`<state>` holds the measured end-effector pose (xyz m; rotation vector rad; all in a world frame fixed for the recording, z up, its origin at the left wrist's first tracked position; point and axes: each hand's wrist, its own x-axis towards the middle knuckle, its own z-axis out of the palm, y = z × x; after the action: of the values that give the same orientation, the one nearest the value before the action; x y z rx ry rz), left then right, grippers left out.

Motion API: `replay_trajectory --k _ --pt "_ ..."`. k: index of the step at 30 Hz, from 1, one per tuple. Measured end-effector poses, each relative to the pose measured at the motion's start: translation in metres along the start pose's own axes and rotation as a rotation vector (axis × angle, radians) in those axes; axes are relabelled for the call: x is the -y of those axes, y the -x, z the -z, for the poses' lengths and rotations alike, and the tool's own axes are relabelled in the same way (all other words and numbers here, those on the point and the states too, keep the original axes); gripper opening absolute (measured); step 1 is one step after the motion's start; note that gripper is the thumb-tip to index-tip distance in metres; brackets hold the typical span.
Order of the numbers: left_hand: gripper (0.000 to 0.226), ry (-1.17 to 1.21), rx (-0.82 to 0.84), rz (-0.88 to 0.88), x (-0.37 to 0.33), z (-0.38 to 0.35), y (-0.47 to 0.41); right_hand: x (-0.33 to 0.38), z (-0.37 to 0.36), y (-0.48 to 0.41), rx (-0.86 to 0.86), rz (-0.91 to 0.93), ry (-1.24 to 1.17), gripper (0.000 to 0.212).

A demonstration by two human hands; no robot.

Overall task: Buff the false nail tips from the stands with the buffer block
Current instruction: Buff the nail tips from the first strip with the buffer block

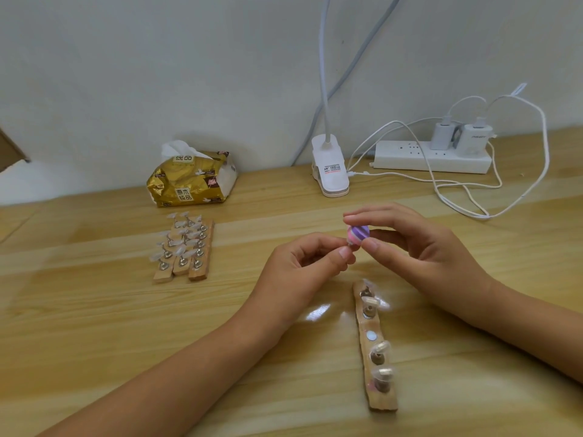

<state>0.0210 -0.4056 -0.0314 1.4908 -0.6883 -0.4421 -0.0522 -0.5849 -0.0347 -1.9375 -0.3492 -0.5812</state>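
Right hand (419, 247) is pinching the purple-pink buffer block (358, 235) above the surface (94, 310). Left hand (303, 266) is gripping a small nail-tip holder, mostly hidden, against the block. One wooden stand (378, 402) is lying just below the hands, three more stands (179, 272) well left.

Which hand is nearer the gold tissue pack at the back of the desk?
Left. The left hand sits right of and in front of the tissue pack; the right hand, gripping the buffer block, is farther right.

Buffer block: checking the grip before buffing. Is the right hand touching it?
Touching. The head view shows the right hand pinching the buffer block between fingertips and thumb.
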Motion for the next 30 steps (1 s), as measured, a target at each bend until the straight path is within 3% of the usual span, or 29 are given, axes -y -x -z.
replay_trajectory --k 11,14,25,30 --pt "0.011 -0.066 0.011 -0.003 -0.0029 0.0003 0.0018 0.0044 0.0004 0.0020 0.019 0.073 0.211 0.025" --pt "0.010 -0.064 0.024 -0.002 -0.0027 -0.0006 0.0019 0.0047 0.0017 0.0004 0.006 -0.019 0.160 0.023" --pt "0.012 -0.047 0.045 -0.014 -0.0035 -0.0015 0.0029 0.0043 0.0020 0.0017 0.044 0.037 0.178 0.025" --pt "0.013 -0.060 0.030 -0.004 -0.0035 -0.0017 0.0025 0.0038 0.0021 0.0007 0.040 -0.042 0.133 0.025"
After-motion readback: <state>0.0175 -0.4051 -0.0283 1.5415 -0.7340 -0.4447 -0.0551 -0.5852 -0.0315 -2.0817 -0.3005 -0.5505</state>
